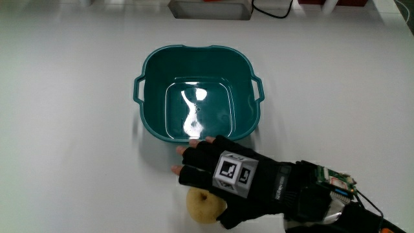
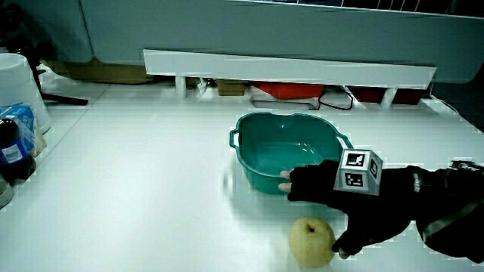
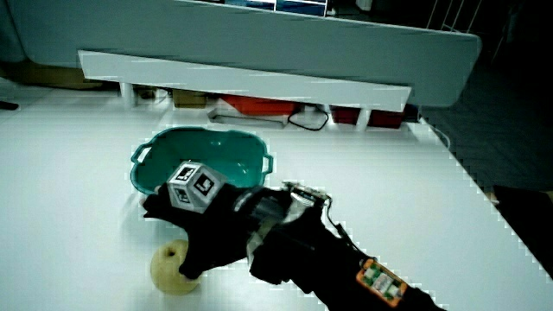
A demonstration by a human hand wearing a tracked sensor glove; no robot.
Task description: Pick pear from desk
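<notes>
So the pear [image 1: 204, 206] is sitting on the white tabletop [image 1: 77, 129], just on the person's side of the teal tub [image 1: 198, 92], close to the tub's wall but not touching it as far as I can see. It's pale yellow, and in a side view [image 3: 171, 268] you can see the dimple at its stem end facing up and a bit sideways.

The hand [image 1: 223, 175] in the black glove is right over the pear, between it and the tub, with the little patterned cube [image 2: 360, 171] riding on its back. The grip looks loose: bare fingertips [image 1: 178, 169] poke out of the glove toward the tub and aren't wrapped around anything, while the thumb [image 2: 349, 243] hangs down just beside the pear, maybe brushing it, can't tell for sure. In both side views the pear is resting on the tabletop, not lifted.

The tub has nothing in it, just glare on its bottom. Along the low partition [image 2: 287, 68] there's some red stuff and a black cable [image 2: 336, 100], and at the table's edge a white container [image 2: 17, 87] with a bottle [image 2: 15, 147] nearer the person.
</notes>
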